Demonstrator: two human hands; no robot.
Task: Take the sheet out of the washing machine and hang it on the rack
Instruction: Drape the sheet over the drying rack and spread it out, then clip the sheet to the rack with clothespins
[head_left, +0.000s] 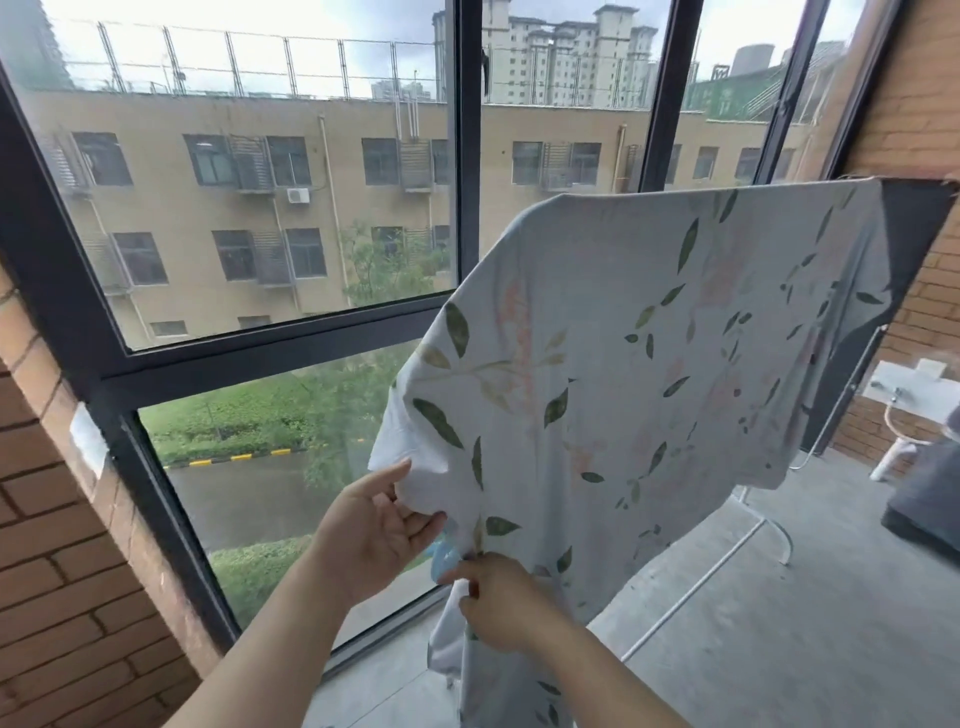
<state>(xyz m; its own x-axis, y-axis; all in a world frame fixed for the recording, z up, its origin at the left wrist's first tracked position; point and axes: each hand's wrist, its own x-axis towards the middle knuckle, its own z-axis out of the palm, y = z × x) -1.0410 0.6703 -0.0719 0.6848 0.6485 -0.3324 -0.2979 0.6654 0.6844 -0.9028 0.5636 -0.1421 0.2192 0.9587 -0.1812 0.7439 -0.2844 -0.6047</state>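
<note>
A pale blue sheet (649, 364) with green leaves and faint pink flowers hangs over the top bar of a white drying rack (737, 540), draping down on my side. My left hand (379, 530) holds the sheet's white left corner, thumb on top and fingers behind the cloth. Just below it, my right hand (498, 597) pinches the sheet's lower edge between thumb and fingers. The rack's top bar is hidden under the sheet; only its legs and base show. No washing machine is visible.
A tall dark-framed window (291, 358) runs along the left, close behind the sheet. Brick walls (57, 571) stand left and right. The grey concrete floor (779, 649) spreads to the right. A white sink (909, 395) and a dark object (930, 499) sit at far right.
</note>
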